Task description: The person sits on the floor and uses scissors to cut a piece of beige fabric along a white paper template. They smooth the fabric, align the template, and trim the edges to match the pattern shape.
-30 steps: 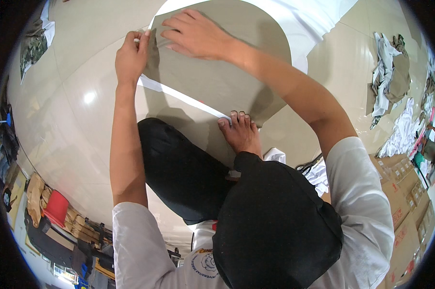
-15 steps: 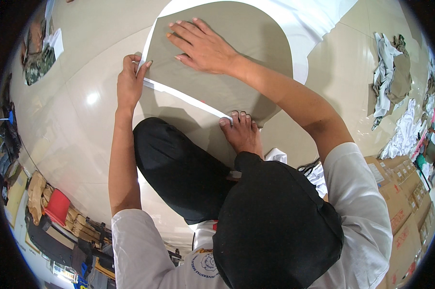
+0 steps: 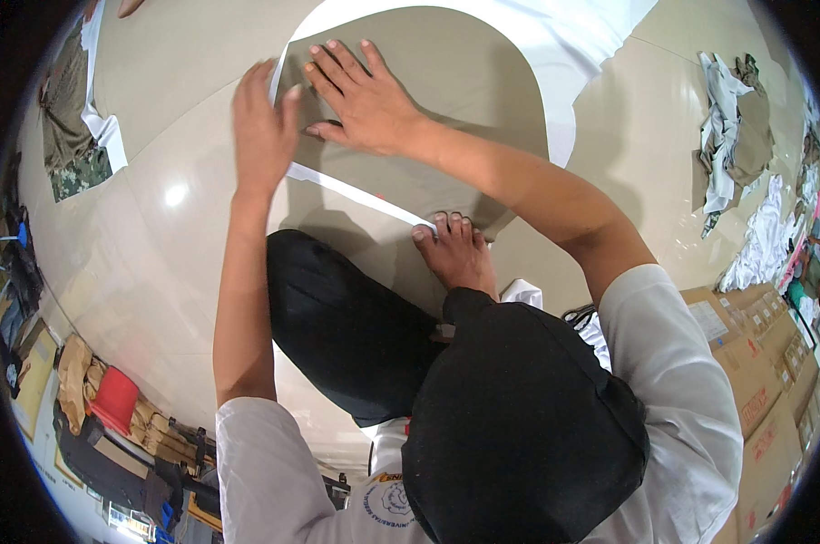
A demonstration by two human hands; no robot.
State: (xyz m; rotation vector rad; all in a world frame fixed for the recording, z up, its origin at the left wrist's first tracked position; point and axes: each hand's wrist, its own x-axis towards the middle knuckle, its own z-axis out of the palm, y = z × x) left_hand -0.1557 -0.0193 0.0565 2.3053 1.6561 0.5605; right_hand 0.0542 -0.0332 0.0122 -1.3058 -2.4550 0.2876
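Upper centre of the frame: right hand point(image 3: 365, 100) lies flat, palm down, fingers spread wide, pressing on the olive-drab fabric piece point(image 3: 446, 118). It grips nothing; only the palm and fingers rest on the cloth near its left edge.

Just left of it, left hand point(image 3: 260, 127) is raised on edge, fingers straight and together, thumb side toward the right hand. It sits at the left border of the fabric. Whether the fingertips pinch the cloth edge cannot be told from this angle; no object is seen inside the hand.

Fabric piece: rounded outline at the top right, lying flat on the floor point(image 3: 156, 236), upper middle of the frame. A white strip point(image 3: 356, 192) runs diagonally along its lower edge, from below the left hand down toward the bare foot point(image 3: 455, 254). The toes rest on the lower end of that strip and on the cloth. A white sheet point(image 3: 573, 54) shows from under the fabric at the top and right.

Person sits on the pale glossy tiled floor, black trouser leg point(image 3: 346, 326) folded at centre, white sleeves at the lower edge.

Right edge of the frame: heap of white and olive cloth scraps point(image 3: 737, 145), well apart from the hands. Lower right: cardboard boxes point(image 3: 755, 363). Upper left: camouflage and olive cloth point(image 3: 70, 136) on the floor.
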